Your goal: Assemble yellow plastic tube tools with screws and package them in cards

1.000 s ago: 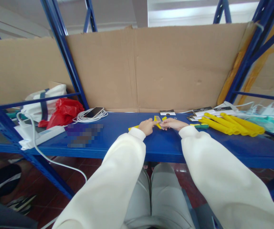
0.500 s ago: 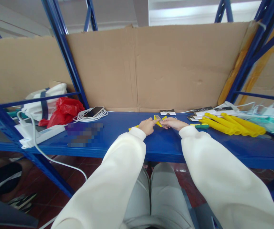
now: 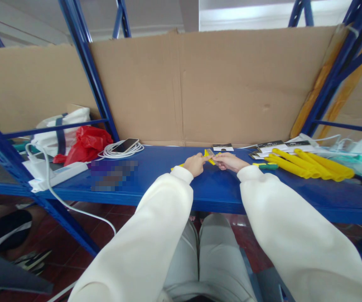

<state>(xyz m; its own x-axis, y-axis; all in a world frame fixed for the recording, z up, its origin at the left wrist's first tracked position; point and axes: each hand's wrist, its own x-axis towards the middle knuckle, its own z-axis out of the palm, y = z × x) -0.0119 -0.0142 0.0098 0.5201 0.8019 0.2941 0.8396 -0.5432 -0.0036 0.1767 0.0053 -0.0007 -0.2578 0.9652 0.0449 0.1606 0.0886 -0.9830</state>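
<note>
My left hand (image 3: 195,164) and my right hand (image 3: 228,161) meet over the middle of the blue shelf. Between their fingertips is a small yellow piece (image 3: 208,152) with a clear or greyish flat part; its kind is too small to make out. The right fingers are closed on its right side. The left hand is curled, its index finger reaching across to the piece; whether it grips the piece is hard to see. A yellow end (image 3: 174,168) shows beside the left cuff, mostly hidden. Right of the right hand lies a green and yellow handle (image 3: 266,166).
Several yellow tubes (image 3: 310,165) lie at right, before black-and-white cards (image 3: 271,146). Another card (image 3: 223,147) lies behind the hands. At left are a phone (image 3: 127,145) on a coiled white cable, a red bag (image 3: 89,142) and a power strip (image 3: 61,174). Cardboard (image 3: 237,88) stands behind.
The camera view has shifted slightly. The left index finger now reaches further across the yellow piece toward the right fingertips; the right hand stays nearly in place.
</note>
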